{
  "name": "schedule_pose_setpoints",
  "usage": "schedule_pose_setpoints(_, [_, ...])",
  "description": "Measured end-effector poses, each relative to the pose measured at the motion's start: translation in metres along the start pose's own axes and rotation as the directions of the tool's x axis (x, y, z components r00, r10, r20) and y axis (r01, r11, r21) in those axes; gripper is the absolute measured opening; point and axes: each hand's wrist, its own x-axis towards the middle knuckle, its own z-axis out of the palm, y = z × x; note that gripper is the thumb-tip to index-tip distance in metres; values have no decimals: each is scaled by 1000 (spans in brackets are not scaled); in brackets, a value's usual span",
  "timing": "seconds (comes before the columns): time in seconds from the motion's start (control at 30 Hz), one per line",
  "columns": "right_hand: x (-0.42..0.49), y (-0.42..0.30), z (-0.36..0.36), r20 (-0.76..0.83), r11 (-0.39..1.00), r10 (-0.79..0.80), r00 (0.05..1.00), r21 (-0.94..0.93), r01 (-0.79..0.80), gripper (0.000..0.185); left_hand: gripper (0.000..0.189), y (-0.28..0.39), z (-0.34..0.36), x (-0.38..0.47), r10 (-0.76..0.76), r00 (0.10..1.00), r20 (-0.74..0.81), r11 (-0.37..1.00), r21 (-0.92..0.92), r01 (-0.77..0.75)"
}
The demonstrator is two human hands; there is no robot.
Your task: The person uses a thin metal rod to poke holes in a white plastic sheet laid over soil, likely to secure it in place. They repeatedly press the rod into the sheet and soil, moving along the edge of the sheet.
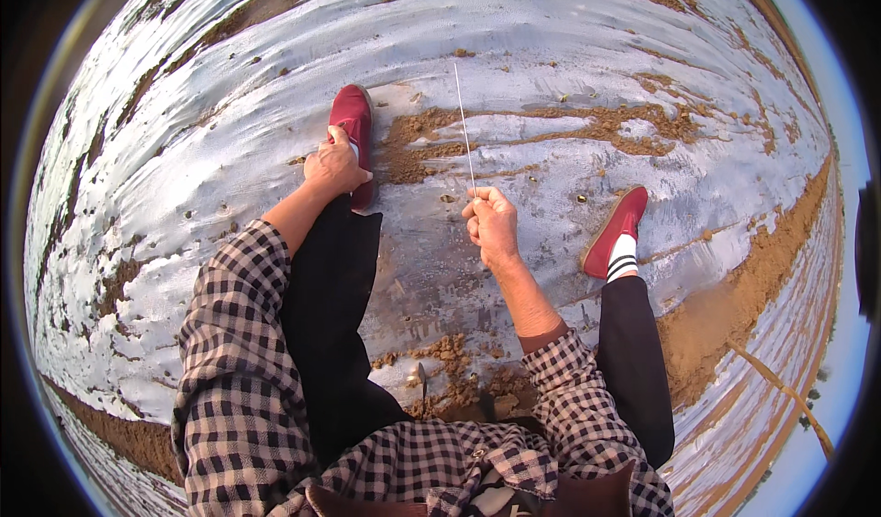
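Note:
My right hand [492, 224] pinches one end of a thin, straight white rod [463, 114] between thumb and fingers. The rod points away from me, over a patch of loose brown soil on whitish plastic mulch film [440, 269]. My left hand [335, 166] lies over my left ankle, its index finger touching the red shoe [353, 112] and its thumb on the ankle's right side. Its other fingers are partly hidden, so I cannot tell whether it grips anything. Small holes, one a dark-centred hole [581, 199], pierce the film near my right hand.
My other red shoe [617, 228] stands on the film at the right. Near my lap, a small metal tool [422, 374] sits by crumbled soil [451, 352]. A bare soil furrow [729, 324] runs along the right, and a pale strip [778, 383] stretches over the rows beyond.

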Motion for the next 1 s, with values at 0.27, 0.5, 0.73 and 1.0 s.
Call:
schedule_pose_setpoints(0.27, [156,-46,-14,-133,678,-489,862,-679,279,20,117,-3,-1,-2,12,1000,-8,998,-62,-13])
schedule_pose_setpoints(0.5, [204,-65,20,-13,300,-865,502,-815,496,20,115,-7,3,0,20,1000,-16,996,-90,-22])
schedule_pose_setpoints(0.73, [208,-37,24,107,153,-843,527,-892,426,19,113,-8,7,-1,7,999,-33,991,-132,-11])
schedule_pose_setpoints(1.0, [196,-28,32,151,108,-839,523,-896,431,21,112,-9,7,0,9,1000,-18,991,-130,-12])
